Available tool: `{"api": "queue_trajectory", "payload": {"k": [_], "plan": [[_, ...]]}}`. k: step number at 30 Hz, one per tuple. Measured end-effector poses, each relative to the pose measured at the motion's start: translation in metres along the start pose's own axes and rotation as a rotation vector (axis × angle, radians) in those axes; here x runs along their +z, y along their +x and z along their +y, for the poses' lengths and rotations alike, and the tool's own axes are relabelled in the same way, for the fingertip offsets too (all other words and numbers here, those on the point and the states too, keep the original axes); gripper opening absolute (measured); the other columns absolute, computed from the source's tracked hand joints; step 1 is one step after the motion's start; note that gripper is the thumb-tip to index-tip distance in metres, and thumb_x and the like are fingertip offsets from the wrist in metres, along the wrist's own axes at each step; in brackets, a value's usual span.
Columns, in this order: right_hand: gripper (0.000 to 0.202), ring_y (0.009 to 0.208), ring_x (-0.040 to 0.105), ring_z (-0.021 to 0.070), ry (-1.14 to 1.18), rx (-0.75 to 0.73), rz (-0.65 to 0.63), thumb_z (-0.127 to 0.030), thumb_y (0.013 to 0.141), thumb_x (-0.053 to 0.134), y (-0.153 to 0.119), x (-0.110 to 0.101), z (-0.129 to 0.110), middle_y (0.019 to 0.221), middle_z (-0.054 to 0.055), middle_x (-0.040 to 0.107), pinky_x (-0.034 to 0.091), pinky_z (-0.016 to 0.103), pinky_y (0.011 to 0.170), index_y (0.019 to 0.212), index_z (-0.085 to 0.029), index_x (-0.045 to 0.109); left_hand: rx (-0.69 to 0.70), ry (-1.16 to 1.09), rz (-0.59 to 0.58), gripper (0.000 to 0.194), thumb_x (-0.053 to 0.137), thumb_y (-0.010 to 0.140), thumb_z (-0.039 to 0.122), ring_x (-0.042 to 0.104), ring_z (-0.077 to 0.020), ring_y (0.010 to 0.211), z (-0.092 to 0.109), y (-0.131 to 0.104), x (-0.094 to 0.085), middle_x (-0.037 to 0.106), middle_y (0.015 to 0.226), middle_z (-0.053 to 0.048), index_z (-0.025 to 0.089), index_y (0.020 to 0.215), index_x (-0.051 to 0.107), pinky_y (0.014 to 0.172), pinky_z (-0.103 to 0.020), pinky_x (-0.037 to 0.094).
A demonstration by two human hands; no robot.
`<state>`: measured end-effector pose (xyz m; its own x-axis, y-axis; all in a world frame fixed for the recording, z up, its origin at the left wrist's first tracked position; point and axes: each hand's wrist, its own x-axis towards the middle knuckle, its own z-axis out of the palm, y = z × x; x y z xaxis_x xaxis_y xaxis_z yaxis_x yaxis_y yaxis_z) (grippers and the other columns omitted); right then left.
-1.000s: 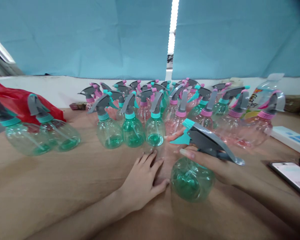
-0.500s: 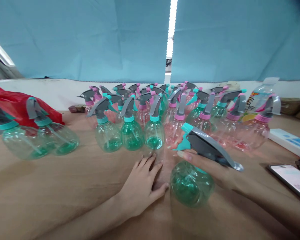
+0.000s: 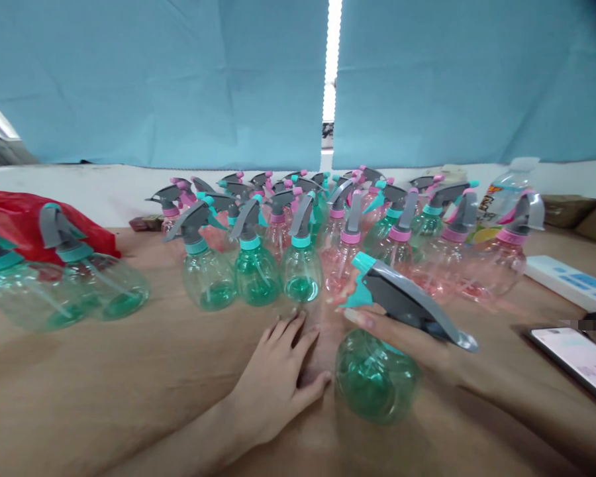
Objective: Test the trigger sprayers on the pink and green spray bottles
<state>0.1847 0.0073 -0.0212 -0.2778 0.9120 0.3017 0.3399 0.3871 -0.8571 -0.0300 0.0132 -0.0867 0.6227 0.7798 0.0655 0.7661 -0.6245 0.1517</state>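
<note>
My right hand [image 3: 412,338] is wrapped round the neck of a green spray bottle [image 3: 375,377], just under its grey and turquoise trigger head [image 3: 407,295]. The bottle leans, its nozzle pointing to the far left and its base towards me. My left hand [image 3: 283,371] lies palm down on the wooden table [image 3: 144,397], fingers spread, with nothing in it. Just beyond its fingertips stands another green spray bottle [image 3: 301,271], upright, with a darker green patch at its bottom. The thumb of my left hand is close to the held bottle.
Several pink spray bottles [image 3: 345,265] and green ones stand in rows behind. Two green bottles [image 3: 112,285] stand at left before a red plastic bag [image 3: 79,222]. On the right are a phone [image 3: 576,361], a white box [image 3: 571,281] and a large clear bottle [image 3: 506,192].
The whole view has shifted slightly, so things appear a little lower and further left. My right hand still grips the bottle, and my left hand stays flat on the table.
</note>
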Motion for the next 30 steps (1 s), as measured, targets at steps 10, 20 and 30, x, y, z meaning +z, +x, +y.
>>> {"api": "queue_trajectory", "payload": {"k": [10, 20, 30], "plan": [[0.017, 0.053, 0.053, 0.0097, 0.2, -0.052, -0.121, -0.032, 0.083, 0.057, 0.007, 0.005, -0.002, 0.065, -0.003, 0.057, 0.049, 0.024, 0.053, 0.069, -0.022, 0.06, 0.015, -0.013, 0.047, 0.054, 0.057, 0.088, 0.044, 0.038, -0.0358, 0.129, 0.0, 0.001, 0.0, 0.044, 0.141, -0.015, 0.018, 0.134, 0.047, 0.101, -0.055, 0.035], [0.01, 0.07, 0.068, 0.018, 0.104, -0.073, -0.081, -0.031, 0.08, 0.059, 0.007, 0.004, -0.006, 0.077, 0.002, 0.069, 0.059, 0.032, 0.066, 0.078, -0.025, 0.067, 0.017, -0.036, 0.049, 0.052, 0.056, 0.088, 0.043, 0.038, -0.0355, 0.129, 0.0, 0.0, -0.001, 0.044, 0.142, -0.015, 0.018, 0.133, 0.047, 0.101, -0.054, 0.035], [0.011, 0.096, 0.068, 0.0196, 0.2, -0.063, -0.069, -0.033, 0.08, 0.062, 0.007, 0.009, 0.004, 0.096, 0.004, 0.071, 0.057, 0.033, 0.084, 0.088, -0.025, 0.065, 0.015, -0.01, 0.034, 0.05, 0.057, 0.088, 0.043, 0.039, -0.036, 0.128, 0.001, 0.002, -0.002, 0.046, 0.14, -0.015, 0.017, 0.13, 0.049, 0.1, -0.055, 0.036]]}}
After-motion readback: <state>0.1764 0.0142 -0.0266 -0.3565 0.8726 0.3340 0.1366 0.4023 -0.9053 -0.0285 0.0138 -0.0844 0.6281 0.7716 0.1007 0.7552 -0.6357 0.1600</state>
